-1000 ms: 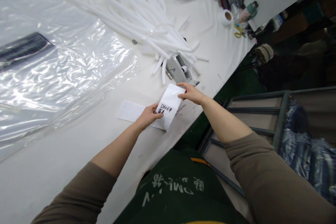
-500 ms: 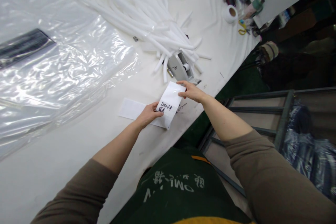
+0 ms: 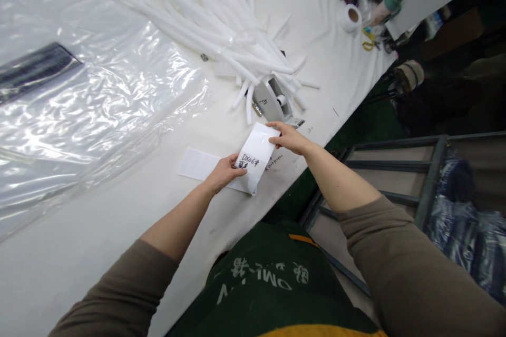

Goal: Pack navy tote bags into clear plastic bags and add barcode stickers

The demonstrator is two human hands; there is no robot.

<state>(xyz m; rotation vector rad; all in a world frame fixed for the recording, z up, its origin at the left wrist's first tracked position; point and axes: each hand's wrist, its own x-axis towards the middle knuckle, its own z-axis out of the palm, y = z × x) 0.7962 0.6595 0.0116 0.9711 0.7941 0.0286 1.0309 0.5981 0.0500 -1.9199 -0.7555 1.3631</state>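
Note:
Between my hands is a white paper label [image 3: 259, 142] with black handwriting that starts "DX06". My left hand [image 3: 226, 172] pinches its left edge, thumb on top beside the writing. At the upper right edge, my right hand [image 3: 288, 138] grips it between thumb and fingers. Beneath the label and my left hand lies a white strip [image 3: 195, 164], flat on the white table [image 3: 158, 205]. Just beyond the label stands a grey tape dispenser [image 3: 271, 100], its side marked in black.
White foam tubes [image 3: 221, 26] are heaped behind the dispenser. Clear plastic sheeting [image 3: 130, 84] covers the left side, with a dark wrapped piece [image 3: 39, 71]. A tape roll [image 3: 350, 17], yellow-handled scissors [image 3: 368, 42] and a bottle [image 3: 389, 6] sit far right. A metal frame [image 3: 430, 174] stands beside the table.
Both hands keep the same hold on the label, almost unmoved. The view has shifted very slightly, moving the far-right items a little to the right.

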